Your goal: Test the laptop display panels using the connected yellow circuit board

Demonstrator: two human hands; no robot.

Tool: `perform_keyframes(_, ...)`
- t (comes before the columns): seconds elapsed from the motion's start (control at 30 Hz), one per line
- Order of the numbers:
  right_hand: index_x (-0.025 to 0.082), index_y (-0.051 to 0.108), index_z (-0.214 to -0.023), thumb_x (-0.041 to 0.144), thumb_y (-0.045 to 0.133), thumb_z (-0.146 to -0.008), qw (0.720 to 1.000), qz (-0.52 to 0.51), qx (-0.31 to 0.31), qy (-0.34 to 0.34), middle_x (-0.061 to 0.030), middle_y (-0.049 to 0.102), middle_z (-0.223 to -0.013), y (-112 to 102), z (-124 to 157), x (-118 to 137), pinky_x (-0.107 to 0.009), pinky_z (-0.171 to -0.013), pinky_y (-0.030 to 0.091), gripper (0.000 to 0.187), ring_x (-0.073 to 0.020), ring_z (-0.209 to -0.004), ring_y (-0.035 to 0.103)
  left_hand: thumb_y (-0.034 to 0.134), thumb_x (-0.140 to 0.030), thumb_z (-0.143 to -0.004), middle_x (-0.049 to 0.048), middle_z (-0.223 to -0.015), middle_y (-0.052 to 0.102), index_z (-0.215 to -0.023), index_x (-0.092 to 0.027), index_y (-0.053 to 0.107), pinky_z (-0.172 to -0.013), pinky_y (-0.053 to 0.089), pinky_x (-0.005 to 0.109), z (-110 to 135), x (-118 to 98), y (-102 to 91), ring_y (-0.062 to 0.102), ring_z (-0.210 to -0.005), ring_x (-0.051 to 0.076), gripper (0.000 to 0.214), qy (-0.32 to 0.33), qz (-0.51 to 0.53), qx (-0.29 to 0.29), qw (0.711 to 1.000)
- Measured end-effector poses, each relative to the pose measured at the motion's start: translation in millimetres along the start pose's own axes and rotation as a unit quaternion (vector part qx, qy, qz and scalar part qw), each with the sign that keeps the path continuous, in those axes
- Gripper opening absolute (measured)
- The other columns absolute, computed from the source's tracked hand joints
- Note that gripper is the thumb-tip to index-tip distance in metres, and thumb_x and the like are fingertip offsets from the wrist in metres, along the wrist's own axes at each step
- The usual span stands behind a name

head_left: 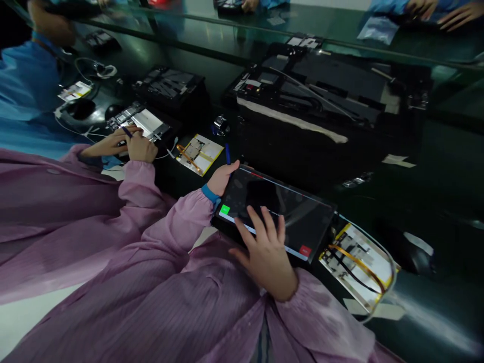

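My left hand (221,180), with a blue band at the wrist, grips the upper left corner of a tablet (302,214); the thumb lies along the edge and the other fingers are hidden. The dark, lit screen shows a green box at left, a red box at lower right and a pale bar along the bottom. My right hand (268,254) is open, fingers spread over the lower middle of the screen; whether the fingertips touch it I cannot tell. Right of the tablet lies a circuit board with a battery (357,264), with orange and black ribbon cables across it.
A co-worker's hands (132,143) work on an opened device (145,123) at left. Nearby lie another board assembly (200,154) and a blue pen (227,154). Stacked dark panels (333,91) stand behind the tablet. A black mouse (414,252) sits at right.
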State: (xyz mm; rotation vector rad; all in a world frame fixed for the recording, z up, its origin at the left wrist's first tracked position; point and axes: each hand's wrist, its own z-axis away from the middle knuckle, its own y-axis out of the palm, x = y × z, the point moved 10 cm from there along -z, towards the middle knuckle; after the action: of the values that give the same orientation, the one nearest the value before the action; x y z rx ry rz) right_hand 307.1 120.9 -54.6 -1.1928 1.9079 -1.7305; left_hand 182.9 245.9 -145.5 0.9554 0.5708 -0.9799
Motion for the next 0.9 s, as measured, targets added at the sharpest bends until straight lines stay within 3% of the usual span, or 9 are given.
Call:
perform_keyframes(0.13,0.025,0.047,-0.138,0.054,0.058,-0.084,0.999,0.004,0.032,0.017,-0.0125,0.032,-0.151,24.8,-20.1,17.1,-0.069,-0.104,0.021,0.062,-0.0415,-0.138,0.023,0.052,-0.044,-0.09,0.011,-0.075,0.073,-0.097,-0.006,0.073,-0.07,0.057,0.032,2.6,-0.9,-0.3,0.071,-0.074,0.024,0.043,0.001,0.003,0.004,1.0)
perform_keyframes(0.27,0.025,0.043,-0.139,0.055,0.054,-0.086,1.0,0.005,-0.001,0.022,-0.0127,0.032,-0.151,8.6,-13.9,14.5,-0.066,-0.106,0.02,0.062,-0.039,-0.139,0.022,0.056,-0.043,-0.088,0.0085,-0.069,0.071,-0.095,-0.008,0.073,-0.062,0.056,0.028,3.9,-1.6,-6.0,0.07,-0.069,0.022,0.04,0.003,-0.006,-0.016,1.0)
perform_keyframes(0.33,0.022,0.043,-0.136,0.052,0.051,-0.089,0.996,-0.007,-0.075,0.049,-0.0157,0.042,-0.141,-16.5,6.8,-2.9,-0.064,-0.106,0.023,0.056,-0.0369,-0.134,0.03,0.058,-0.045,-0.086,0.0081,-0.067,0.07,-0.094,-0.009,0.073,-0.06,0.056,0.029,4.5,-1.2,-7.7,0.069,-0.067,0.022,0.04,-0.005,-0.006,-0.032,0.999)
perform_keyframes(0.43,0.015,0.048,-0.123,0.039,0.05,-0.09,0.971,0.007,-0.184,0.152,-0.0173,0.054,-0.117,-54.8,62.7,-54.8,-0.054,-0.097,0.037,0.04,-0.0311,-0.114,0.048,0.056,-0.044,-0.087,0.0082,-0.065,0.069,-0.093,-0.01,0.073,-0.062,0.057,0.032,7.2,-0.6,-8.4,0.069,-0.066,0.023,0.037,-0.026,0.011,-0.062,0.998)
perform_keyframes(0.53,0.016,0.051,-0.111,0.029,0.056,-0.089,0.943,0.086,-0.231,0.225,-0.0129,0.058,-0.102,-79.9,119.2,-97.0,-0.045,-0.084,0.043,0.027,-0.0274,-0.098,0.054,0.051,-0.04,-0.091,0.0088,-0.064,0.068,-0.095,-0.01,0.072,-0.066,0.058,0.033,12.2,-0.3,-3.3,0.069,-0.066,0.023,0.037,-0.047,0.028,-0.065,0.996)
perform_keyframes(0.6,0.017,0.052,-0.105,0.026,0.057,-0.088,0.937,0.103,-0.253,0.217,-0.0095,0.059,-0.095,-86.7,138.2,-103.4,-0.041,-0.08,0.043,0.02,-0.0245,-0.092,0.055,0.046,-0.036,-0.093,0.0087,-0.063,0.068,-0.096,-0.009,0.071,-0.067,0.058,0.032,15.2,-2.4,0.5,0.069,-0.065,0.023,0.037,-0.046,0.024,-0.062,0.997)
perform_keyframes(0.73,0.016,0.056,-0.107,0.029,0.057,-0.088,0.965,0.072,-0.202,0.153,-0.0124,0.058,-0.107,-60.6,120.3,-72.7,-0.048,-0.094,0.039,0.023,-0.0274,-0.105,0.052,0.038,-0.032,-0.097,0.0069,-0.06,0.067,-0.098,-0.008,0.07,-0.066,0.057,0.029,17.2,-4.7,1.1,0.069,-0.067,0.021,0.039,-0.039,0.006,-0.076,0.996)
perform_keyframes(0.9,0.024,0.059,-0.113,0.042,0.052,-0.091,0.978,0.089,-0.161,0.099,-0.0101,0.052,-0.126,-20.8,82.6,-26.6,-0.061,-0.11,0.014,0.029,-0.0316,-0.127,0.036,0.035,-0.032,-0.099,0.006,-0.064,0.07,-0.102,-0.009,0.07,-0.067,0.057,0.029,11.1,-0.3,1.3,0.07,-0.069,0.021,0.042,-0.039,0.025,-0.065,0.997)
